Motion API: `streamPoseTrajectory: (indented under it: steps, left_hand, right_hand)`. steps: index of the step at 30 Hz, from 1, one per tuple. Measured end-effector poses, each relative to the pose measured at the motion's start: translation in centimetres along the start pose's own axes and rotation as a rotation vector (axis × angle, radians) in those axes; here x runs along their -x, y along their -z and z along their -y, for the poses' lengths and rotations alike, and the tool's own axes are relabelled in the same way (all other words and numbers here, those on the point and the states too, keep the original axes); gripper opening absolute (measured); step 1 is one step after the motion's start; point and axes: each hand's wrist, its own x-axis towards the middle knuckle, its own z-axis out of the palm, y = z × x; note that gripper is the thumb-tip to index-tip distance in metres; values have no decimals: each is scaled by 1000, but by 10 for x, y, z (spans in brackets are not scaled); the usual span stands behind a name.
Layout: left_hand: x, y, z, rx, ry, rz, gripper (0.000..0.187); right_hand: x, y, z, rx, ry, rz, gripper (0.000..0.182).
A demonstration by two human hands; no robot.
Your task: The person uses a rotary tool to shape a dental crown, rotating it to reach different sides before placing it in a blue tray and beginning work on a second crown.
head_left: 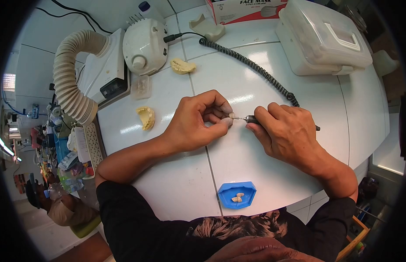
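Between its thumb and fingertips, my left hand (196, 120) pinches a small whitish tooth-like piece (231, 115). My right hand (288, 131) is wrapped round a dark rotary handpiece (252, 119), whose thin metal bit touches or nearly touches the piece. Pale dust coats the fingertips of my left hand. A coiled black cable (251, 63) runs from a white control unit (145, 46) towards my right hand. Near my body, a blue tray (224, 201) holds several small tooth-coloured pieces (238, 198).
Two yellowish dental casts (183, 66) (146, 118) lie left of centre, by a small clear box (141, 87). A ribbed hose (65, 65) arches at the left. A lidded plastic case (323, 39) and face mask box (246, 11) stand at the back. Another person (72, 209) is at far left.
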Motion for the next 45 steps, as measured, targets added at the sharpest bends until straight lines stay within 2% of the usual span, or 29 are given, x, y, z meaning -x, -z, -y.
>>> streamPoseTrajectory:
  steps: [10,20,25,31,45]
  left_hand:
    - [0,0,0,-24,-17,7,22]
    - [0,-5,9,-16,-164,-73,21]
    - [3,-1,1,-40,-88,-9,20]
    - [1,-3,5,-43,-160,-54,20]
    - [1,-2,3,-63,-151,-44,20]
  right_hand:
    - [0,-1,0,13,-3,14,29]
    - [1,-1,1,26,-10,-7,28]
    - [2,-1,2,37,-6,-18,28]
    - [1,-1,1,32,22,-17,28]
    - [1,2,0,25,32,0,28]
